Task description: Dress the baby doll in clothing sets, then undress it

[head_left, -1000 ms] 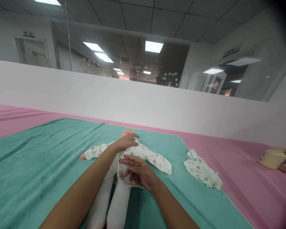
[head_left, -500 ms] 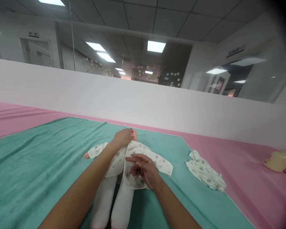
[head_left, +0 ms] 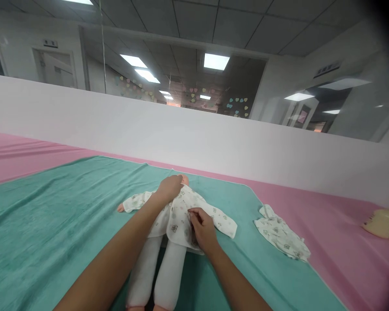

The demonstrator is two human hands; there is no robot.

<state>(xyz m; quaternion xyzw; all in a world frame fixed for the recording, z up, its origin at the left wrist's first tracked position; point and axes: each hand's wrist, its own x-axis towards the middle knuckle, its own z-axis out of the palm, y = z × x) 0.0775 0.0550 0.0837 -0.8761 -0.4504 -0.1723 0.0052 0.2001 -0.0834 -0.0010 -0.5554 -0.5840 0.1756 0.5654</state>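
A baby doll lies on its back in a white patterned baby shirt and white leggings. The shirt's sleeves spread to both sides, and one small doll hand pokes out of the left one. My left hand is closed at the shirt's collar, covering much of the doll's head. Thumb and forefinger of my right hand pinch the shirt front at chest height, on the right side. The cloth between those fingers is mostly hidden.
Under the doll a green blanket covers part of a pink sheet. A crumpled patterned garment lies at right. A pale yellow object is at the far right edge. Behind stands a low white wall with glass above.
My right hand has gone from loosely spread fingers over the shirt front to a pinch on it, and the front panel has shifted. My left hand stays at the collar.
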